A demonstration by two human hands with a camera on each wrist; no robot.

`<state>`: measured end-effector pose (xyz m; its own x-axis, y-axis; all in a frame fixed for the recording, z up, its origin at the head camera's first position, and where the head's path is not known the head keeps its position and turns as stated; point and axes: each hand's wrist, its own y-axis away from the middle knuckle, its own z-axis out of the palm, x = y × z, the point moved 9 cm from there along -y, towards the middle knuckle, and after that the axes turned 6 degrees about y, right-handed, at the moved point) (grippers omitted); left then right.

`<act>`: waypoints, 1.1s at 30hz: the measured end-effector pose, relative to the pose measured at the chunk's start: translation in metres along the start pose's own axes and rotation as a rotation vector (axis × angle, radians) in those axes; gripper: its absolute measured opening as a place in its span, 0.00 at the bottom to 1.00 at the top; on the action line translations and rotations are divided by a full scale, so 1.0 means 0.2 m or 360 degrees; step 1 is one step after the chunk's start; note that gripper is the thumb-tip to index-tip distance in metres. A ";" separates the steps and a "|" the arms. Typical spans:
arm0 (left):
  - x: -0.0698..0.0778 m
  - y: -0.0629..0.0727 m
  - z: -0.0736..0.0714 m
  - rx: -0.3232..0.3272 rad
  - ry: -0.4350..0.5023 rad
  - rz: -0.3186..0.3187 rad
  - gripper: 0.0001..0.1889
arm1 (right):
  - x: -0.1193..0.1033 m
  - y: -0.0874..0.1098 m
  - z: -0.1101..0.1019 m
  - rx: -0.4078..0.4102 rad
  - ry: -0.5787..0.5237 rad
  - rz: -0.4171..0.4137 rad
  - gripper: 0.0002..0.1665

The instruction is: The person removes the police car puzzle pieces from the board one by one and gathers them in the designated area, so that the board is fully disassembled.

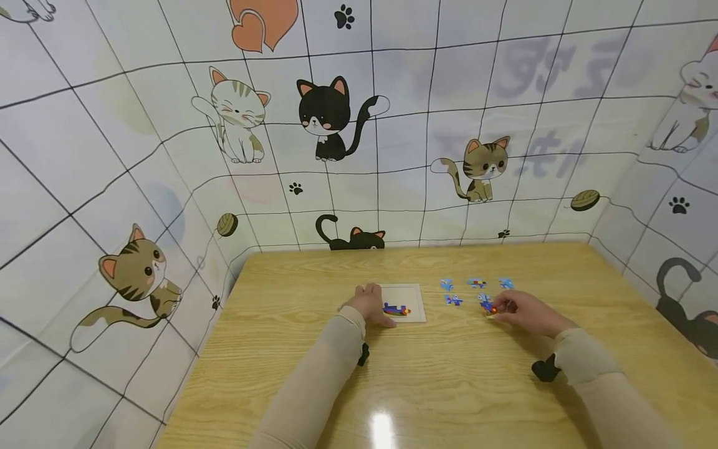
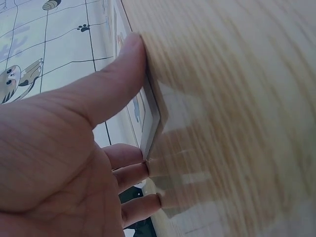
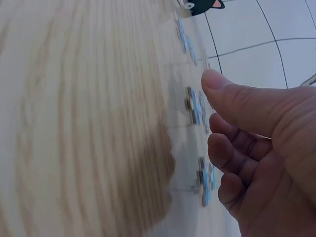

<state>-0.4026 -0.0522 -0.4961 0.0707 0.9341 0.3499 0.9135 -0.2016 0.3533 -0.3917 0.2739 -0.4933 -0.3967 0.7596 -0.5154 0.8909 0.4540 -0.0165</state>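
A square puzzle board (image 1: 414, 296) with a pale rim lies on the wooden table. One colourful puzzle piece (image 1: 397, 309) sits in its lower part. My left hand (image 1: 367, 305) holds the board's left side, thumb (image 2: 132, 54) along the near edge and fingertips at the left corner. To the right, my right hand (image 1: 527, 312) pinches a puzzle piece with red and orange (image 1: 493, 309) between thumb and fingers. Right beside it lies a blue piece (image 1: 483, 299). In the right wrist view my thumb (image 3: 232, 91) and curled fingers are close over the table; the pinched piece is mostly hidden there.
Other loose blue puzzle pieces lie in two rows right of the board, such as one at the far left (image 1: 445, 284), one in the middle (image 1: 477, 283) and one at the right (image 1: 506, 284). A cat-patterned wall covering (image 1: 404, 206) stands behind the table (image 1: 426, 386).
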 end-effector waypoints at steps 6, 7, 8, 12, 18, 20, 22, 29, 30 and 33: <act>0.00 0.01 0.00 -0.0004 0.0005 -0.0031 0.53 | 0.08 0.07 -0.04 0.0035 0.0015 0.0023 0.11; 0.00 0.01 0.00 -0.0004 0.0006 -0.0032 0.53 | 0.09 0.09 -0.05 0.0036 0.0018 0.0029 0.12; 0.00 0.01 0.00 0.0000 0.0011 -0.0032 0.53 | 0.10 0.10 -0.05 0.0036 0.0021 0.0036 0.12; 0.01 0.01 0.00 -0.0004 0.0018 -0.0027 0.53 | 0.15 0.15 -0.09 0.0060 0.0058 0.0045 0.12; 0.00 0.00 0.00 -0.0002 0.0004 -0.0057 0.54 | 0.20 0.19 -0.10 0.0031 0.0054 0.0043 0.12; 0.00 0.00 0.00 0.0000 -0.0004 -0.0067 0.54 | 0.22 0.20 -0.08 -0.0007 0.0040 0.0071 0.12; 0.00 0.00 0.01 0.0000 -0.0006 -0.0071 0.54 | 0.24 0.21 -0.07 -0.0034 0.0047 0.0092 0.13; 0.00 0.01 0.00 0.0008 -0.0020 -0.0080 0.53 | 0.25 0.22 -0.08 -0.0015 0.0076 0.0085 0.13; 0.00 0.01 0.00 0.0009 -0.0023 -0.0085 0.53 | 0.24 0.22 -0.08 -0.0014 0.0073 0.0082 0.13; 0.00 0.02 0.00 0.0015 -0.0019 -0.0091 0.53 | 0.24 0.22 -0.08 -0.0011 0.0070 0.0073 0.13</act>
<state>-0.4002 -0.0529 -0.4942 0.0233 0.9475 0.3189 0.9200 -0.1451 0.3640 -0.3755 0.3370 -0.5052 -0.3652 0.7994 -0.4771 0.9068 0.4215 0.0120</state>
